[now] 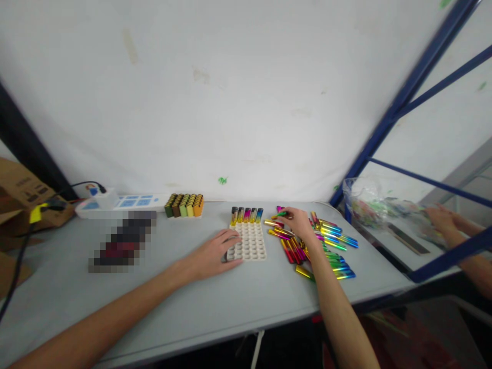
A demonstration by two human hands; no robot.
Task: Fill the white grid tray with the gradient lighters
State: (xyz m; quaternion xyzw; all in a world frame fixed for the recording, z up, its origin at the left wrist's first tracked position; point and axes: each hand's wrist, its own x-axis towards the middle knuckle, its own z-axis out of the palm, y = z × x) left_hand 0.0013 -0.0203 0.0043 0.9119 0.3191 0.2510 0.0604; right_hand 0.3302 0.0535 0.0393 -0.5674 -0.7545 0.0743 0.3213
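Note:
A white tray with round holes lies on the grey table, a row of several shiny lighters upright along its back edge. My left hand rests at the tray's left side, fingers apart, thumb and fingertips on its edge, holding nothing. My right hand is closed in a pinch on a green lighter, over the left back part of a loose pile of metallic coloured lighters. The pile lies to the right of the tray, partly hidden under my right forearm.
A filled block of lighters stands near the wall, left of the tray. Further left are a power strip, a pixelated dark item and a cardboard bag. Beyond the blue frame at right, another person's hands are near plastic bags.

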